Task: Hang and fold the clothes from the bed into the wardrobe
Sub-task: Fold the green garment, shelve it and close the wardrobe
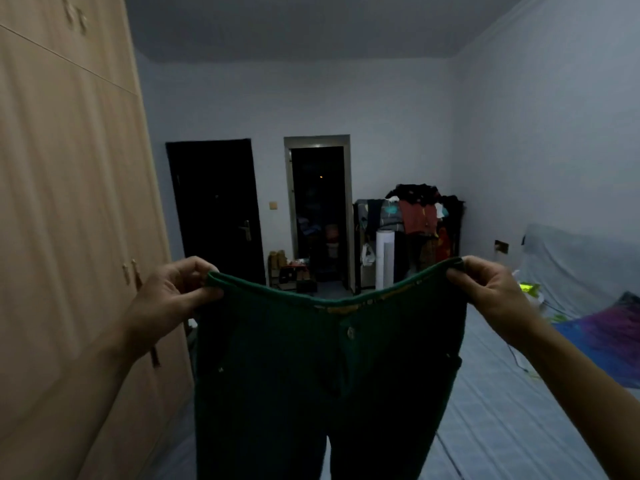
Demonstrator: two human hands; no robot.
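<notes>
A pair of dark green trousers (311,375) hangs in front of me, held up by the waistband, with its button facing me and both legs dropping out of the bottom of the view. My left hand (173,292) pinches the waistband's left corner. My right hand (491,289) pinches the right corner. The waistband sags between them. The light wooden wardrobe (69,220) fills the left side with its doors shut. The bed (502,410), under a pale blue striped sheet, lies to the right and below.
A purple and blue cloth (609,341) lies on the bed's right side near a bright green item (528,289). Far back stand a dark door (214,213), an open doorway (318,216), a white tower fan (385,259) and a rack piled with clothes (419,216).
</notes>
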